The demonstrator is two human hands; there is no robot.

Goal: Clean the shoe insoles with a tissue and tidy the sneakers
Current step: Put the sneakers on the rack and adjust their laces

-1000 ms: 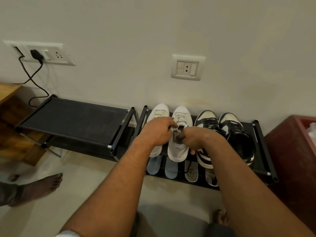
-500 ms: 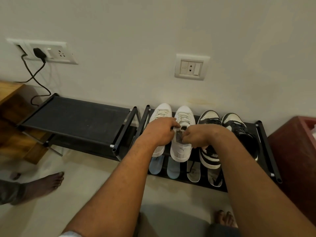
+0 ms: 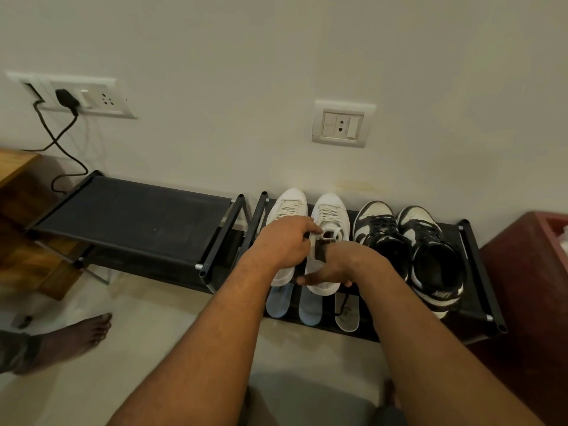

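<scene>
Two white sneakers stand toes to the wall on the black shoe rack [image 3: 479, 272]. My left hand [image 3: 284, 244] pinches the tongue of the right white sneaker [image 3: 330, 210] and covers part of the left white sneaker [image 3: 290, 204]. My right hand [image 3: 332, 269] grips the heel end of that right white sneaker. A black-and-white pair [image 3: 408, 241] stands to the right. On the lower shelf lie two blue insoles [image 3: 278, 302] and a pale insole [image 3: 347, 312]. No tissue is visible.
A second black rack [image 3: 129, 216] stands at the left, beside a wooden table [image 3: 15, 167]. A plug and cable [image 3: 61, 130] hang from the wall socket. A dark red box [image 3: 531, 287] is at the right. Another person's bare foot [image 3: 73, 339] rests on the floor.
My right hand has slid from the tongue down to the heel end of the right white sneaker. My left hand stays at the tongue.
</scene>
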